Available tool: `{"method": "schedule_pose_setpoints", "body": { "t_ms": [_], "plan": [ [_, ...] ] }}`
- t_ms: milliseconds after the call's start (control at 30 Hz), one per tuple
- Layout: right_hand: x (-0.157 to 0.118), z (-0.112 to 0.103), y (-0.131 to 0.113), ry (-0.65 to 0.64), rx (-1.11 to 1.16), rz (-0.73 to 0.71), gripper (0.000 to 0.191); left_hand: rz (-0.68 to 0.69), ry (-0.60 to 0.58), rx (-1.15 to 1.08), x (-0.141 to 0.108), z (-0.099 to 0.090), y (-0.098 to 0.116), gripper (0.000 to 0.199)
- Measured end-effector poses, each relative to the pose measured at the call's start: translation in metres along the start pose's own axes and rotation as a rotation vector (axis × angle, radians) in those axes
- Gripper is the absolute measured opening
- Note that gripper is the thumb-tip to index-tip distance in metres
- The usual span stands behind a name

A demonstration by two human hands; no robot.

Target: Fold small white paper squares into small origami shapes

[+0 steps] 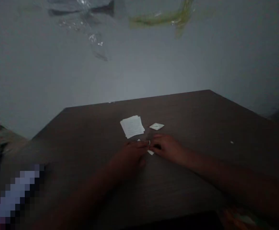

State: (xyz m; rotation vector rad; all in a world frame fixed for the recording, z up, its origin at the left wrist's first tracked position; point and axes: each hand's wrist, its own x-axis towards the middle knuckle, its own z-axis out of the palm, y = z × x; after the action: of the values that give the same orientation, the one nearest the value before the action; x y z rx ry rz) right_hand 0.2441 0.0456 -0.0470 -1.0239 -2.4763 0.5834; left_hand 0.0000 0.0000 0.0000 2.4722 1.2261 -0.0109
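The left hand [131, 154] and right hand [167, 148] have their fingers close, pinching a small paper scrap [149, 143] on the dark table [201, 124], just below a paper pile [132, 126].

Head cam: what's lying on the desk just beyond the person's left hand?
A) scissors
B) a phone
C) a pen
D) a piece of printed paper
D. The piece of printed paper, with lines of text, lies on the dark wood tabletop just beyond the left hand.
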Motion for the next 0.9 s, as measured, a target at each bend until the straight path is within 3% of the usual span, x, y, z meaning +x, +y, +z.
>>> {"method": "schedule_pose_setpoints", "body": {
  "t_ms": [200,300,400,567,767,900],
  "plan": [
    [0.002,0.002,-0.002,0.069,-0.146,0.011,0.021,0.019,0.238,0.102,0.002,0.02,-0.013,0.045],
    [-0.002,0.001,-0.006,0.062,-0.222,-0.031,0.019,0.031,0.278,0.033,0.007,0.029,-0.021,0.031],
    [-0.011,-0.001,-0.011,0.03,-0.284,-0.073,0.018,0.029,0.254,-0.068,0.01,0.032,-0.02,0.021],
    [-0.02,-0.005,-0.021,-0.027,-0.354,-0.104,0.019,0.022,0.234,-0.148,0.008,0.029,-0.016,0.022],
    [-0.022,-0.009,-0.026,-0.024,-0.365,-0.1,0.016,0.131,0.187,-0.228,0.004,0.02,-0.031,0.034],
    [-0.021,-0.011,-0.027,-0.041,-0.352,-0.079,0.015,0.143,0.17,-0.281,0.004,0.019,-0.037,0.03]
  ]
}}
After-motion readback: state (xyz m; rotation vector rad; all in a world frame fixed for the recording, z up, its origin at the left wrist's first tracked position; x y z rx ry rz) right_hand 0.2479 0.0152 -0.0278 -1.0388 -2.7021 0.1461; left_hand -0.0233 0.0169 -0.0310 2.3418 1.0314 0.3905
